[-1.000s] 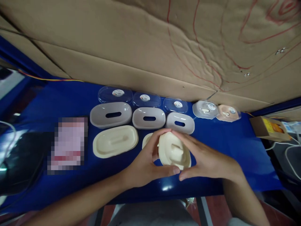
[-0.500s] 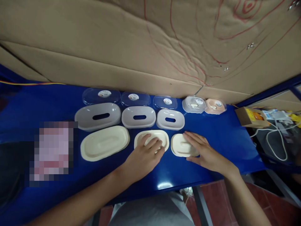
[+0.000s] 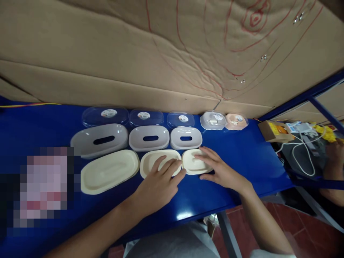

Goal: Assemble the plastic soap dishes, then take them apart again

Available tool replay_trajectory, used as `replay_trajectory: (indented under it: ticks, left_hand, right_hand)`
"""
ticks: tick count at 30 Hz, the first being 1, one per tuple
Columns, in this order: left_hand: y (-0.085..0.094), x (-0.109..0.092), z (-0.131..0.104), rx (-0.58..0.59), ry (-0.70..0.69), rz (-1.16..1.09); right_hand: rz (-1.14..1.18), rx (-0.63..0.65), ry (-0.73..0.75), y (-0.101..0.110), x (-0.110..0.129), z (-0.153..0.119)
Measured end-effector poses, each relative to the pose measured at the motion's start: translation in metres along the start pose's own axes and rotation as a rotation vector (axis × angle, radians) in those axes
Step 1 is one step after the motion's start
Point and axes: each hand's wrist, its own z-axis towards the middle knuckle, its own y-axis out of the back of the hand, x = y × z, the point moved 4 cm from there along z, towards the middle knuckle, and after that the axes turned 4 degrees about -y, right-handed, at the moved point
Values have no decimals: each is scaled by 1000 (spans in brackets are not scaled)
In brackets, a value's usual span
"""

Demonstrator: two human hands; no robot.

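A row of cream oval lids with rounded ends lies on the blue table. My left hand (image 3: 161, 182) rests its spread fingers over the middle cream lid (image 3: 147, 163), covering its front right part. At the small cream lid (image 3: 189, 161), my right hand (image 3: 219, 170) has fingers and thumb apart around the right end. These two lids sit edge to edge or nearly so. To their left lies the large cream lid (image 3: 110, 172), untouched. Behind them stand three pale grey oval trays with slots: large (image 3: 120, 139), middle (image 3: 134, 139) and small (image 3: 174, 139).
Clear plastic covers with round labels (image 3: 109, 113) line the back by the cardboard wall (image 3: 107, 64). Two covered boxes, grey (image 3: 208, 123) and peach (image 3: 232, 125), stand right of them. Farther right are an open carton (image 3: 264, 132), cables and another person's arm (image 3: 333, 168).
The view has swung right, so the table items appear farther left. The small cream lid sits slightly closer to the middle one. Both hands stay at the same lids.
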Motion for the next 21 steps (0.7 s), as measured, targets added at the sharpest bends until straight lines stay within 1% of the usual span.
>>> replay_trajectory:
  ticks: [2,3,5,6,8,10,12,14,16,18,21]
  left_hand:
    - [0,-3,0,-4,-29,-38]
    - [1,-4,-1,-7,-38,-56]
    - [1,-5,-1,-16,-53,-86]
    - [1,-6,-2,-22,-59,-99]
    - [2,-6,-2,-34,-70,-120]
    - [4,-7,-2,-44,-81,-136]
    - [4,-7,-2,-45,-86,-147]
    - [5,-7,-2,-51,-85,-155]
    - [5,-8,-2,-58,-87,-162]
    - [6,-11,-3,-71,-99,-172]
    - [7,-13,-3,-110,-116,-196]
  right_hand:
    - [31,-11,34,13,4,5]
    - [39,-36,46,23,4,9]
    - [10,-141,46,48,-5,22]
    - [-36,-212,32,61,-14,31]
    - [-176,-336,-18,85,-41,50]
    - [-314,-354,-108,98,-73,67]
    - [-389,-300,-187,102,-101,76]
    - [-414,-251,-219,99,-116,73]
    - [-437,-248,-231,96,-119,63]
    - [-460,-259,-244,94,-117,53]
    - [-390,-231,-232,93,-114,51]
